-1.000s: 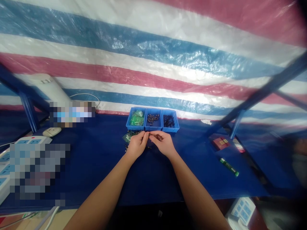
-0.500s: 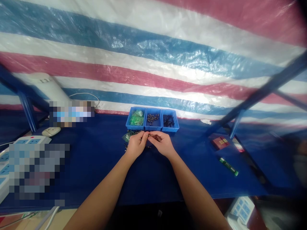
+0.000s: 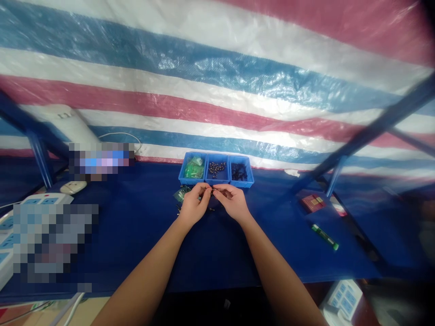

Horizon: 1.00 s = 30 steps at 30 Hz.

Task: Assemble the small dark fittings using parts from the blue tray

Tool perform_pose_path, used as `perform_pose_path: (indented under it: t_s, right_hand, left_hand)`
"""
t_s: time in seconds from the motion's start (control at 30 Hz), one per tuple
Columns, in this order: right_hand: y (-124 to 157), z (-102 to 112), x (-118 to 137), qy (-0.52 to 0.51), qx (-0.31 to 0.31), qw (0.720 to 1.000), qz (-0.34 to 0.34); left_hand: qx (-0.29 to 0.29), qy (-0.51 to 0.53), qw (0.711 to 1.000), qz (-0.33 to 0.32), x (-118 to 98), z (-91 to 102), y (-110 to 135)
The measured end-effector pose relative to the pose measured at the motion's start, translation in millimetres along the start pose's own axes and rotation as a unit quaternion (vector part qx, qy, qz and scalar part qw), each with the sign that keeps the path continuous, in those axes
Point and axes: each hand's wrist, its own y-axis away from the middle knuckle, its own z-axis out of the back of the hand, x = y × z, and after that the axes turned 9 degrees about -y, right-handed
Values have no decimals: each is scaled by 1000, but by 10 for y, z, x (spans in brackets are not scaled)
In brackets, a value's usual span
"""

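Observation:
My left hand (image 3: 195, 202) and my right hand (image 3: 232, 202) meet above the blue table, fingertips pinched together around a small dark piece (image 3: 212, 192). Its kind is too small to make out and mostly covered by fingers. Just beyond the hands stand joined blue bins: the left bin (image 3: 181, 179) has green bags in it, the middle bin (image 3: 217, 182) small shiny metal parts (image 3: 216, 168), the right bin (image 3: 250, 183) black parts (image 3: 239, 171). Beside my left hand lies a green packet (image 3: 181, 194), partly hidden, with a few small dark parts near it.
White power strips lie at the left (image 3: 54, 199) and lower right (image 3: 344, 296). On the right of the table (image 3: 278, 226) are a red box (image 3: 311, 203) and a green tube-like pack (image 3: 325, 237). Blue frame bars (image 3: 367, 131) slope at both sides. A striped sheet (image 3: 217, 99) hangs behind.
Both hands stay together in nearly the same place. The fingertips have shifted slightly, and a little more of the dark piece shows between them.

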Motion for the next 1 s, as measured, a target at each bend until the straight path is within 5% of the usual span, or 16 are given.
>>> perform_pose_path:
  t_s: [0.37, 1.0]
  right_hand:
    - [-10, -3, -36, -12, 7, 1000, 1]
    - [12, -39, 3, -3, 7, 1000, -13]
  left_hand:
    - [47, -23, 999, -8, -41, 10, -17]
    - [27, -52, 998, -16, -61, 30, -17]
